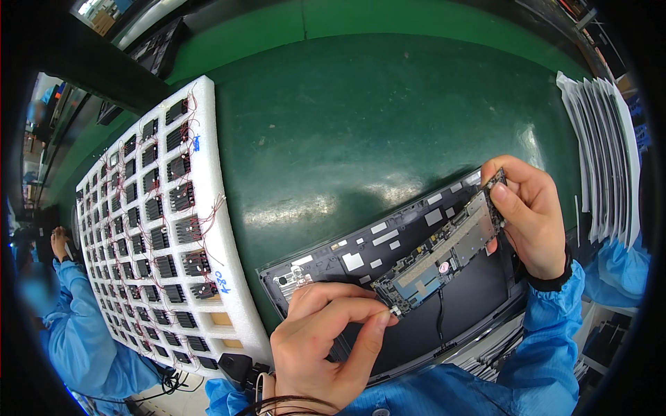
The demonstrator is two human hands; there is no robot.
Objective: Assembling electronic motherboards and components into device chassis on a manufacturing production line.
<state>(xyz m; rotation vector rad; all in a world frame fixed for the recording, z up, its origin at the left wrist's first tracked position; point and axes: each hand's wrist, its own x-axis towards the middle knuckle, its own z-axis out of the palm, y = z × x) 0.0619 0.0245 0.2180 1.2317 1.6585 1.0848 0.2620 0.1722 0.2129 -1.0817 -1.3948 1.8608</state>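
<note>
Working from the head view, I have the left hand (326,340) at the lower middle of the frame, thumb and forefinger closed together on the lower-left corner of a circuit board (451,260), right at a small white piece (395,311). I can't tell whether that piece is a loose plug or part of the board. The right hand (531,222), right of centre, is clamped on the board's other end, thumb on the face and fingers behind. The board slants between them, over a dark casing (333,267) in the lower centre.

To do this well, I'd let the right hand carry the weight and bear only on the edge, so the strip doesn't flex. The left pinch should stay light and in line with the white piece; a sideways pull could strain it. I'd also mind the black cable (440,319) just below the board, as it could get trapped underneath.

Farther out, the green table (388,97) fills the upper centre. A white foam tray (207,118) of black parts with thin red wires lies at left, and a stack of white sheets (603,152) stands at the right edge.
</note>
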